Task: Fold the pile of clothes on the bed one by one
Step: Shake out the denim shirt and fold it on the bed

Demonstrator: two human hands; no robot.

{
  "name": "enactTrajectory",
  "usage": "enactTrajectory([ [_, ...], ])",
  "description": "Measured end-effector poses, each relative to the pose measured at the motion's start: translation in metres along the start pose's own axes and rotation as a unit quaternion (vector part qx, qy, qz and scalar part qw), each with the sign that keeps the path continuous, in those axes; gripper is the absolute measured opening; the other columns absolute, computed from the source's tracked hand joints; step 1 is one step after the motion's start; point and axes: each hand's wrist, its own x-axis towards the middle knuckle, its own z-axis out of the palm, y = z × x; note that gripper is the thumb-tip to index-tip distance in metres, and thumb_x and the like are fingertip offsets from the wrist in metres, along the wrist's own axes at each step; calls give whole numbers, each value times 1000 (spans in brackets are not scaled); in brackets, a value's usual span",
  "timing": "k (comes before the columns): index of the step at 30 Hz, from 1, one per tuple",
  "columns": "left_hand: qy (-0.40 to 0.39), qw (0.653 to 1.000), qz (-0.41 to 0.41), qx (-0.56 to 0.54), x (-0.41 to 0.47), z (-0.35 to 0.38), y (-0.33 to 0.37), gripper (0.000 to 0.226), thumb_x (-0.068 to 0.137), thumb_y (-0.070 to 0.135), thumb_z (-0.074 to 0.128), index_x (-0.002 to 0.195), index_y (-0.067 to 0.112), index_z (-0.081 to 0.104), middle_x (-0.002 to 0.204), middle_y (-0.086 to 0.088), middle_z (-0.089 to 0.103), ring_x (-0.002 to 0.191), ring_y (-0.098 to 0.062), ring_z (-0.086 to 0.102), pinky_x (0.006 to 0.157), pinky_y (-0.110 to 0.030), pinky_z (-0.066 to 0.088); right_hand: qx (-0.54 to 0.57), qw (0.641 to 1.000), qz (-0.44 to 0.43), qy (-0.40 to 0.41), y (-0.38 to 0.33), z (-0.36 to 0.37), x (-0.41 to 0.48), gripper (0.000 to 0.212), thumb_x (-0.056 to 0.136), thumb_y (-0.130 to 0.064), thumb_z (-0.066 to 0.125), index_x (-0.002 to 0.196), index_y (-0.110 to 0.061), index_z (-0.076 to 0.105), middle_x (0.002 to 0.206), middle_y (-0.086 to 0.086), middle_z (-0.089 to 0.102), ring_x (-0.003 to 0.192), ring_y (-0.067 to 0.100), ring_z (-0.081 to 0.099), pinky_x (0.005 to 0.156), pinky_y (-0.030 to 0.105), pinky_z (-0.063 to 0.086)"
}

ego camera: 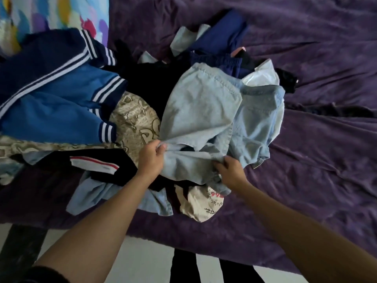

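A pile of clothes lies on a purple bed (pixel 316 160). On top of it is a light blue denim garment (pixel 204 107), spread and crumpled. My left hand (pixel 152 158) pinches its near left edge, fingers curled round the cloth. My right hand (pixel 230 170) grips the same garment's near edge a little to the right. To the left lies a blue jacket with white stripes (pixel 57 94), over a beige patterned cloth (pixel 134 119). A black garment with a red and white band (pixel 98 164) sits near my left forearm.
A navy garment (pixel 220 35) lies at the pile's far side. A beige shirt with red print (pixel 204 203) pokes out at the near edge. Bare purple bedding extends to the right. The floor (pixel 146 260) shows below the bed's near edge, and a colourful cloth (pixel 51 13) at top left.
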Motion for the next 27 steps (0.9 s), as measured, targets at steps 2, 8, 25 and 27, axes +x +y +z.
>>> enactTrajectory([
  [2, 39, 998, -35, -39, 9, -21, 5, 28, 97, 16, 50, 79, -6, 56, 75, -19, 58, 72, -26, 53, 67, -39, 43, 69, 995, -11, 74, -11, -20, -17, 15, 92, -17, 60, 82, -5, 58, 69, 3, 62, 60, 15, 54, 54, 21, 42],
  [8, -106, 976, -14, 189, -12, -50, -2, 20, 92, 13, 52, 111, 9, 57, 100, -11, 62, 91, -31, 60, 76, -38, 50, -128, 983, -121, 61, -7, -21, -98, 24, 88, -9, 54, 106, -18, 65, 84, 5, 68, 77, 33, 63, 65, 37, 46],
  [25, -342, 592, 445, 578, -16, 95, 69, 40, 88, 19, 55, 127, 26, 58, 129, -1, 56, 135, -23, 32, 108, -47, 20, -224, 955, -36, 191, 108, -48, -180, 19, 83, -13, 48, 91, -14, 65, 89, 3, 65, 77, 33, 63, 63, 36, 49],
  [27, -375, 631, 392, 555, -21, 95, 62, 39, 89, 13, 48, 127, 22, 53, 113, -1, 64, 113, -23, 51, 98, -40, 26, -168, 967, 26, 190, 109, -62, -171, 10, 89, -11, 52, 93, -15, 60, 89, 3, 62, 73, 32, 60, 61, 40, 48],
])
